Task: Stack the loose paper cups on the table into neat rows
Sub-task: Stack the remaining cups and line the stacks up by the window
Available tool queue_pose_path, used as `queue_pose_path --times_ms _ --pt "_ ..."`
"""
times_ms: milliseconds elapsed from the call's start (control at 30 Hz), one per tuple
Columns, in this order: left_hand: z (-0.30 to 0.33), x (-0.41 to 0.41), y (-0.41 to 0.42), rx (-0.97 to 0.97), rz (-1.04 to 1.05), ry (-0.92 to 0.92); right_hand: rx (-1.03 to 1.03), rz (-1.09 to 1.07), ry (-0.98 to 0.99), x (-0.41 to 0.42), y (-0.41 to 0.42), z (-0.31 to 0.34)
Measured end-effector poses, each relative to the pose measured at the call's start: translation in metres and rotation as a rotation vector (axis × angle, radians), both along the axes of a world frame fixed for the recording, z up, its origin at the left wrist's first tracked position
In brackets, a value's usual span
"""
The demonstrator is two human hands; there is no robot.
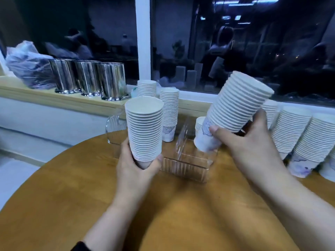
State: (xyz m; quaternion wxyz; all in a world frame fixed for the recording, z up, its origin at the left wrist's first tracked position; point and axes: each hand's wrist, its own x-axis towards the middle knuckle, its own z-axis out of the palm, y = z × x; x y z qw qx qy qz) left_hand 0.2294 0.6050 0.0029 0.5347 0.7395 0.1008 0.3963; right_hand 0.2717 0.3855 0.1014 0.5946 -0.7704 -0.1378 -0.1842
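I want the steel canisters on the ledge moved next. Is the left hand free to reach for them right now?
Probably not as things stand. The left hand grips an upright cup stack, so it would have to set that down first. The steel canisters stand well beyond it on the ledge, though nothing blocks the path.

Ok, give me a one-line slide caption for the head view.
Each hand grips an inverted stack of paper cups, left stack upright, right stack tilted, above a clear acrylic organizer on a round wooden table.
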Motion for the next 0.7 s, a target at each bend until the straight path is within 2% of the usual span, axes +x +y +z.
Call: queue_pose_path --times_ms 167,300,533,700 --pt "0.000 0.013 0.048 0.081 0.025 0.014 0.118 -0.096 0.058 0.072 0.048 0.019" --pt "0.001 0.020 0.069 0.103 -0.009 -0.003 0.026 -0.218 0.145 0.126 0.073 0.022" --pt "0.003 0.026 0.092 0.151 -0.032 0.004 -0.047 -0.398 0.251 0.167 0.080 0.013" --pt "0.002 0.030 0.094 0.167 -0.026 -0.002 -0.069 -0.404 0.300 0.177 0.080 0.006"
